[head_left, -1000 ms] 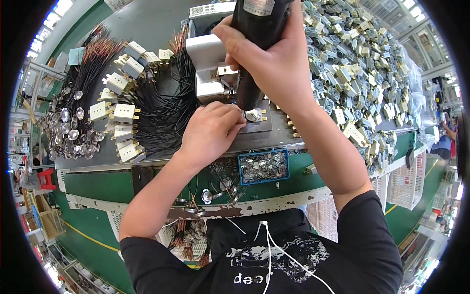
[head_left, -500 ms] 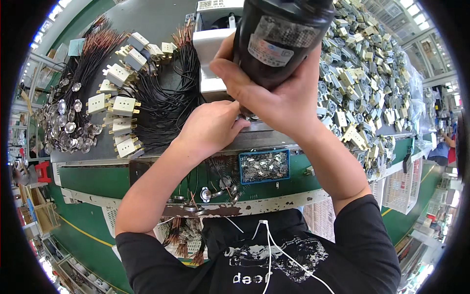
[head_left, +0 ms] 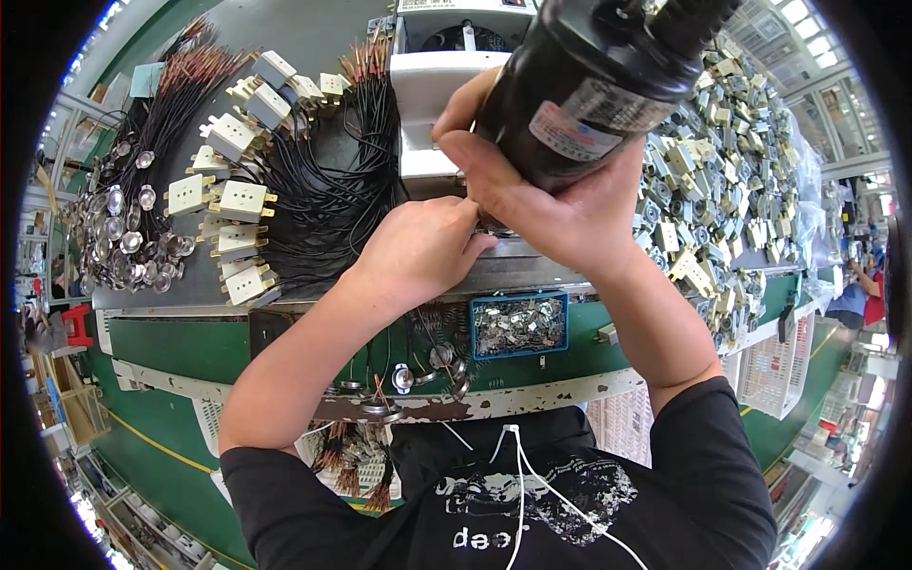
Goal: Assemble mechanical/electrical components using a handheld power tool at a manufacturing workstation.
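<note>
1. Black and glossy, the power tool (head_left: 589,95) stood over the near part of the desk (head_left: 313,43), just right of the middle. The right hand (head_left: 570,214) was clamped around its body, a broad grip that presumably bore its weight and steadied it.
2. The left hand (head_left: 423,245) lay just beside the right, fingers bent and thumb pointing right. Its fingertips were partly hidden; whether they pinched a piece could not be told. Such closeness suggested guiding or steadying at the tool's lower end, itself out of sight.
3. Beneath both hands, a grey metal block (head_left: 522,250) showed as a strip, likely placed there as a firm support. The white housing (head_left: 427,95) stood just beyond, on the far side.
4. To the left, cream connectors (head_left: 244,201) fanned out with their black wires (head_left: 332,214) gathered toward the right, an arrangement that probably limited tangling. Round metal parts (head_left: 114,228) lay farther left on a separate bundle.
5. To the right spread a heap of cream and grey blocks (head_left: 703,274), apparently loose stock within reach.
6. Nearer than the hands, a blue tray (head_left: 568,328) contained small metal pieces (head_left: 518,325), its walls presumably preventing scatter.
</note>
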### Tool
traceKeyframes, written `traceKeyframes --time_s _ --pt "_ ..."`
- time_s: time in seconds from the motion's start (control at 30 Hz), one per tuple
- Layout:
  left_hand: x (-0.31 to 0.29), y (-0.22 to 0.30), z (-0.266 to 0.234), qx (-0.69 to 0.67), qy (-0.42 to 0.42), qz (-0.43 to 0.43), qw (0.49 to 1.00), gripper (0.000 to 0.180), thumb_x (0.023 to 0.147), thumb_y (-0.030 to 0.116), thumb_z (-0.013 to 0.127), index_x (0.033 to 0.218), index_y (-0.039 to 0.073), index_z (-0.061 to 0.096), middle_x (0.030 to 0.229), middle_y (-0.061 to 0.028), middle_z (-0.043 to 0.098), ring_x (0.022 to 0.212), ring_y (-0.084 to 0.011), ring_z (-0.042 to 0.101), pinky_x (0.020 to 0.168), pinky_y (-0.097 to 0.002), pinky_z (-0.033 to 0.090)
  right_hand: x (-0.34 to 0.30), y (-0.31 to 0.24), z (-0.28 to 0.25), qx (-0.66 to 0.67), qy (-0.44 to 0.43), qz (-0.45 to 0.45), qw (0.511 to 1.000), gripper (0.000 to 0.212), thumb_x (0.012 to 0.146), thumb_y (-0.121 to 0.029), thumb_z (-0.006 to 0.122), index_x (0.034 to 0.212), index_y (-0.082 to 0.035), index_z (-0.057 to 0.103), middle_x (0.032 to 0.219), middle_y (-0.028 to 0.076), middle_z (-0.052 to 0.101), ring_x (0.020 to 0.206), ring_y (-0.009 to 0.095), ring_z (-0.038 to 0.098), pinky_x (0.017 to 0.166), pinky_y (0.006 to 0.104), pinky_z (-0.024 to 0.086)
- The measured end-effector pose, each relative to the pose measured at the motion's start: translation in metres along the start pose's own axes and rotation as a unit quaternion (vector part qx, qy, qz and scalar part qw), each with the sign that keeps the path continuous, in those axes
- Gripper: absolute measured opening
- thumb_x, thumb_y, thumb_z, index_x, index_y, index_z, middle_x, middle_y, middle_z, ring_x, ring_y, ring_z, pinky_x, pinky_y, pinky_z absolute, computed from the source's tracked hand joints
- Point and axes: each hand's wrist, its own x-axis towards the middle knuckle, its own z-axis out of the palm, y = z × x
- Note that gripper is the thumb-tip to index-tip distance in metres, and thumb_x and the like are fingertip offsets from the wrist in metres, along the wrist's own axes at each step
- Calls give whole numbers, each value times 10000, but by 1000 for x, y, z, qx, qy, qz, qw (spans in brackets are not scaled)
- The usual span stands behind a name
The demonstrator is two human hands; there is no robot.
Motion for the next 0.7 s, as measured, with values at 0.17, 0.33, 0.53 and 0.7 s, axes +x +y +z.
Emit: traceKeyframes --time_s 0.17,0.33,0.53,0.7 --pt "-4 8 -10 1 8 -3 1000 289 904 283 729 1007 21 665 915 -144 695 847 -355 706 741 -469 569 0 -9 3 -29 30 -12 999 174 878 95 710 1035 42 654 951 104 722 697 94 638 595 231 510" --pt "-7 32 -11 83 30 62 994 362 887 240 750 1219 109 687 1025 -62 665 825 -275 706 735 -403 571 12 -49 -54 -54 66 -62 994 285 1011 -172 647 1105 97 634 724 79 635 586 131 593 547 258 467" --pt "-13 23 -12 -19 19 103 994 361 872 211 758 1224 169 691 1010 -32 678 746 -236 700 697 -380 561 22 -5 -102 -190 191 -72 960 261 933 -97 784 1115 30 646 859 82 722 693 144 675 680 290 554" --pt "-14 16 -16 28 37 133 990 373 849 229 784 1211 183 703 1033 10 687 804 -201 698 701 -352 531 24 -15 -93 -257 225 13 940 724 899 -46 775 1483 -48 347 1136 97 614 1015 170 640 881 316 540"
